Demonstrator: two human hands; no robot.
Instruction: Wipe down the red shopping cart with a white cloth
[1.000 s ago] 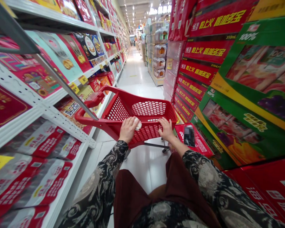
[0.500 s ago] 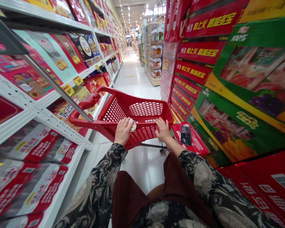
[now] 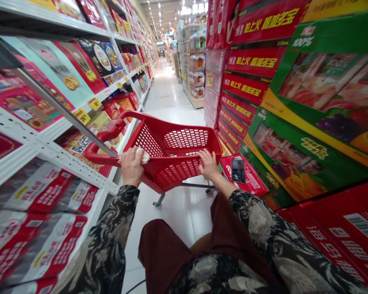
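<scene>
A red shopping cart (image 3: 176,169) with a perforated plastic basket stands sideways in front of me. My left hand (image 3: 131,166) is closed over the near rim, close to the handle end, around a crumpled white cloth (image 3: 144,157), perhaps a wipe, that pokes out past the thumb side. Toward the basket's right end, my right hand (image 3: 209,165) curls its fingers over the same rim. I see no contents in the visible part of the basket.
White shelves (image 3: 107,98) of boxed snacks run along the left. Stacked red drink cartons (image 3: 248,61) and green juice boxes (image 3: 325,102) rise on the right. A dark, blurred phone-like item (image 3: 238,170) lies on a low red box (image 3: 253,181). The tiled aisle (image 3: 164,81) leads ahead.
My left hand has slid left along the cart's near rim with the white cloth, toward the handle. My right hand stays at its place on the rim.
</scene>
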